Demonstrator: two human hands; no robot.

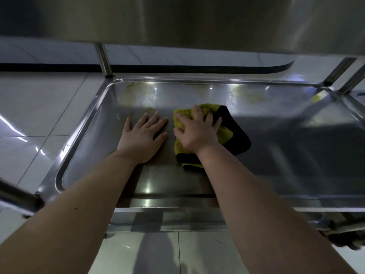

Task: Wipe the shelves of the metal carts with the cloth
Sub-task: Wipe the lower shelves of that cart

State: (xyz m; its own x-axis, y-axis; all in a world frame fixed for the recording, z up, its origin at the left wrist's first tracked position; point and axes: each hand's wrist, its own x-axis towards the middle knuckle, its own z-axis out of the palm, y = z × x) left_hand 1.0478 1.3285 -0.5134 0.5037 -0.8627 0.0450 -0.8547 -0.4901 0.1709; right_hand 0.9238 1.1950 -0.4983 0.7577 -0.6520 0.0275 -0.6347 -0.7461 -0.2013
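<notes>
Two bare forearms reach forward from the camera, under the upper shelf (177, 20) of the metal cart (177, 220), to the lower shelf (276, 155), a shallow stainless tray with a raised rim. The left hand (143, 135) lies flat on the bare metal with its fingers straight, holding nothing. It looks placed there as a brace, taking the person's weight while they lean in low beneath the upper shelf. Just beside it, across a narrow strip of metal, the right hand (197, 131) presses down on the yellow-and-black cloth (233, 131). Its fingers are bent and dug into the bunched fabric, probably so the cloth travels with the palm instead of slipping out. The cloth sits about mid-shelf, folded so that its black side shows at the right and near edges.

Wiping seems under way but not finished. Yellowish-brown smears (136, 91) show at the far left corner, fainter marks (250, 94) run along the far rim, and there is a yellow speck (317, 98) near the far right corner. All of these lie beyond the cloth, so a longer reach toward the back is likely needed. A round post (103, 60) rises at the far left corner, and pale floor tiles (39, 107) show to the left. Another shelf seems to adjoin at the right edge, but it is too cropped to tell.
</notes>
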